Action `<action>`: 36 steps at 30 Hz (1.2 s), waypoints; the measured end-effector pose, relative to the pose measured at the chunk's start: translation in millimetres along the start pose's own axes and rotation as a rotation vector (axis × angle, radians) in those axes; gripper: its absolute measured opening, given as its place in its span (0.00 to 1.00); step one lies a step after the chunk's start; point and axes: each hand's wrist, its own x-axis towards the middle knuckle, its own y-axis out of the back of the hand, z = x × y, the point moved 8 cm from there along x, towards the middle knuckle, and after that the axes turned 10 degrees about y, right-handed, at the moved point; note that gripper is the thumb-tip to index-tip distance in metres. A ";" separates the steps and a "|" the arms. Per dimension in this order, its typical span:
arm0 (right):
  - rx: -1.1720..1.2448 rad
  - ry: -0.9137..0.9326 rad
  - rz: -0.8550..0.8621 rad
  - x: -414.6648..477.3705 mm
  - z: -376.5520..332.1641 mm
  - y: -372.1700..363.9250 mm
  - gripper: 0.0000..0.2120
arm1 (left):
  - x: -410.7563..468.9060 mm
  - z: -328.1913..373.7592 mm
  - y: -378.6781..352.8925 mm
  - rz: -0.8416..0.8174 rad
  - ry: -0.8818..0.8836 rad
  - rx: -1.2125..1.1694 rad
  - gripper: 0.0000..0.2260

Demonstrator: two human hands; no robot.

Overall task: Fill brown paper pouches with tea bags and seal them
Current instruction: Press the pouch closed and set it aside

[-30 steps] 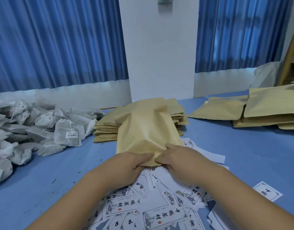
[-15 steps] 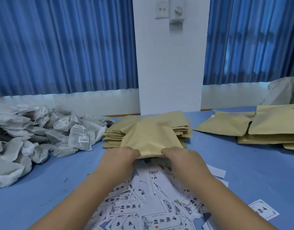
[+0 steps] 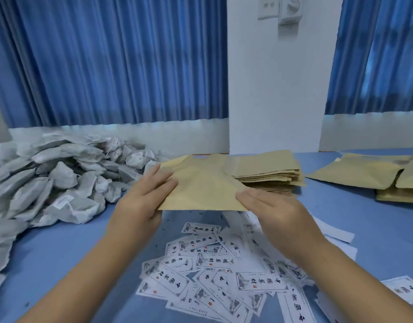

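Observation:
I hold one flat brown paper pouch (image 3: 201, 185) just above the blue table. My left hand (image 3: 142, 197) grips its left edge, fingers laid along the top face. My right hand (image 3: 270, 206) pinches its lower right corner, fingers pointing left. Behind the held pouch lies a stack of empty brown pouches (image 3: 273, 173). A big heap of white tea bags (image 3: 61, 183) covers the left side of the table. The inside of the held pouch is hidden.
Several printed white labels (image 3: 212, 264) lie scattered on the table (image 3: 368, 229) under my forearms. More brown pouches (image 3: 364, 173) are piled at the right edge. A white pillar (image 3: 275, 89) and blue curtains (image 3: 119, 66) stand behind the table.
My hands have moved apart from the pouch's near edge to its two sides. The pouch now lies wider across, lifted off the labels. The view has tilted upward.

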 end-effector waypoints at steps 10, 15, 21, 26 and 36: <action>0.129 0.136 -0.420 -17.7 -51.6 -43.3 0.14 | -98.9 -26.8 12.8 -0.454 0.060 0.142 0.11; 0.179 0.042 -0.727 -34.5 -45.0 -69.0 0.14 | -106.7 -16.1 14.7 -0.540 0.019 0.067 0.08; 0.397 -0.187 -0.648 -37.9 -26.7 -69.7 0.10 | -113.9 -38.5 7.7 -0.571 0.271 0.044 0.16; 0.452 -0.308 -0.598 -40.2 -15.5 -70.1 0.07 | -115.3 -55.1 3.7 -0.555 0.455 -0.023 0.09; 0.347 -0.161 -0.643 -39.7 -27.1 -65.3 0.08 | -110.6 -46.2 10.1 -0.487 0.380 -0.054 0.07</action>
